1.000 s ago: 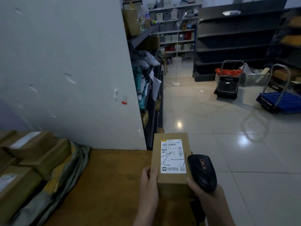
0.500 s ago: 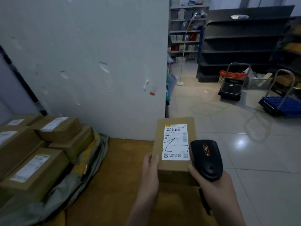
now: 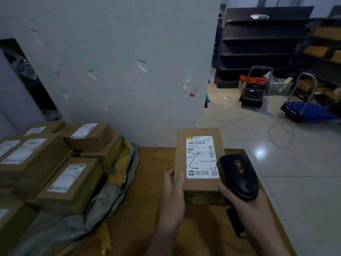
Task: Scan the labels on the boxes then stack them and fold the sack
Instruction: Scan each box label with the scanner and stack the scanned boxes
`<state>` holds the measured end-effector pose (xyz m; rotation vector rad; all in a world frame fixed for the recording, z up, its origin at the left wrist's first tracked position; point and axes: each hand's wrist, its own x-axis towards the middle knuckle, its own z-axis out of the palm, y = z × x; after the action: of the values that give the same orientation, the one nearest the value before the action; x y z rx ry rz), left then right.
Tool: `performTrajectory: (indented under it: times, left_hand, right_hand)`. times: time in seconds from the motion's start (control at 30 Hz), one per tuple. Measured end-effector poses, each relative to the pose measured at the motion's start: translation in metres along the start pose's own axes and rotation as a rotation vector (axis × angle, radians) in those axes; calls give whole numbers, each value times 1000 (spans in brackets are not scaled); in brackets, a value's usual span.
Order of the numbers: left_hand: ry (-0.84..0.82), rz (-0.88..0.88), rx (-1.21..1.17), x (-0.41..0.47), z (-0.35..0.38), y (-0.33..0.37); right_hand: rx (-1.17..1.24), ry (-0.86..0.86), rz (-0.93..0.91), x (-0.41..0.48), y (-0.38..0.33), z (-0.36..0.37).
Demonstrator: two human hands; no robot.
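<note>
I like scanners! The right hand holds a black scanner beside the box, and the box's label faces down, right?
Not quite. The head view shows the label on the box facing up; the right hand does hold the black scanner beside it.

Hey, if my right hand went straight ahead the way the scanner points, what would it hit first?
Most likely the right edge of the box, since the scanner in your right hand angles slightly toward it. Depth is unclear; it might slip past toward the wall.

Over the table (image 3: 147, 182) a box (image 3: 200, 183), scanner (image 3: 239, 176) just right of it — other boxes (image 3: 70, 183) on the sack (image 3: 118, 187) at left
</note>
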<state>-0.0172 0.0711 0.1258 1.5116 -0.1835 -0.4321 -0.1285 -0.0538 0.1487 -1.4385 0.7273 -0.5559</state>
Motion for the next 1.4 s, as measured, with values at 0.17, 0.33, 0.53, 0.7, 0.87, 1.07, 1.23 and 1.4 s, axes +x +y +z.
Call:
performTrajectory:
  times: [0.17,0.33,0.53,0.7,0.87,1.07,1.23,1.4]
  left_hand:
    - [45,0,0,-21,-16,3]
    - [83,15,47,-52,-27,5]
    - [147,-29,64,-86,-37,-6]
    - [207,-8,79,-108,-56,-11]
    - [225,36,72,-117,-80,-8]
    - [231,49,31,-114,-131,2]
    - [231,36,-1,-95,-202,8]
    - [158,29,-17,-68,-274,16]
  right_hand:
    - [-16,-20,-17,-19,3,6]
    - [19,-80,-5,-42,11,5]
    - [22,-101,16,-71,24,0]
    - [-9,-131,-18,-95,25,8]
    - [0,-148,-28,-114,24,27]
    - [43,-183,-15,-130,18,78]
    - [16,-199,5,-137,17,153]
    - [66,-171,20,-144,14,227]
